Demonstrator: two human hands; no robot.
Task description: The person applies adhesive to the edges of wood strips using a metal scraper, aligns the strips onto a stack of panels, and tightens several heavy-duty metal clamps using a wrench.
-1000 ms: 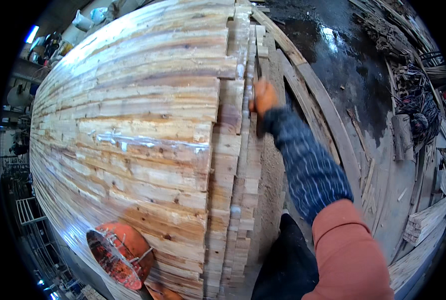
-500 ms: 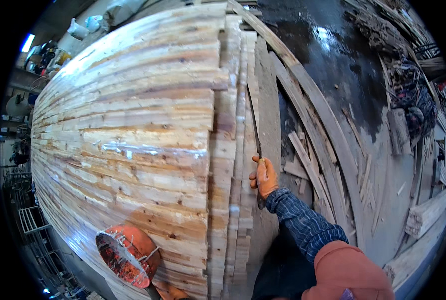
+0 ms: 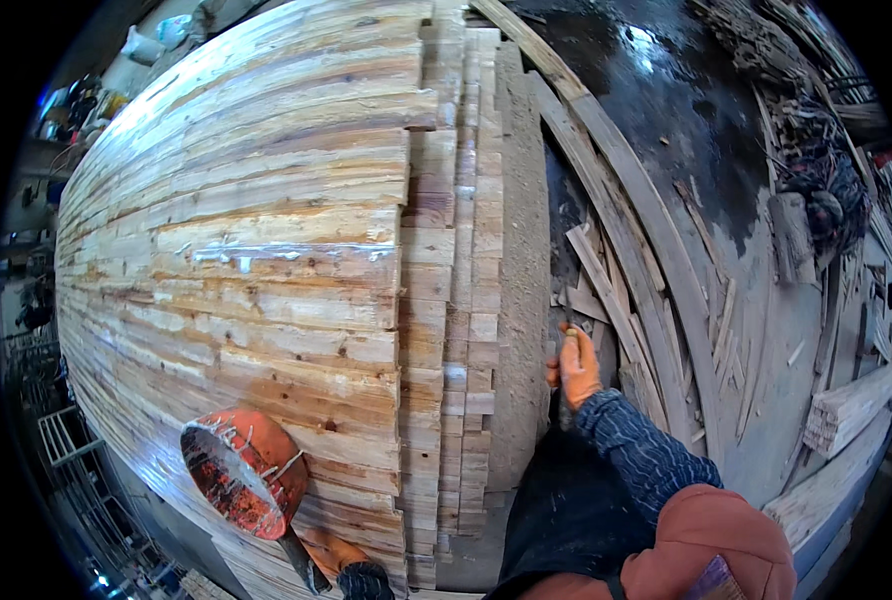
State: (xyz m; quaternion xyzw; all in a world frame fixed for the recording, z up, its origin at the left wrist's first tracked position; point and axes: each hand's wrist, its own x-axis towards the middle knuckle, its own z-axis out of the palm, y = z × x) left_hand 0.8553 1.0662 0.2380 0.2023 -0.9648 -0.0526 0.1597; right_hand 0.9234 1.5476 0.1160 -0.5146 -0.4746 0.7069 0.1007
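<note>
The right hand (image 3: 578,366), orange at the fingers, was closed in a fist round a slim dark tool (image 3: 566,414), right of the frame's centre. It hung over the gap between the dusty ledge (image 3: 522,250) and the loose boards. The left hand (image 3: 332,551), at the lower edge left of centre, grasped the dark handle (image 3: 300,558) of a red-orange bowl (image 3: 274,455), its fingers partly hidden. The bowl tilted with its mouth toward the lower left, pale drips on its outside and a crusted inside.

Beneath the bowl, a wide stack of joined wooden panels (image 3: 266,345) filled the left and centre of the frame, its layers stepping out unevenly along the right edge. A shiny whitish streak (image 3: 301,250) crossed the top panel.

Long curved boards (image 3: 656,215) lay to the right, beside scrap strips and a dark wet patch (image 3: 656,110) on the floor. A tangled bundle (image 3: 821,195) sat at upper right, squared timbers (image 3: 851,415) at lower right, and pale bags (image 3: 144,46) at upper left.
</note>
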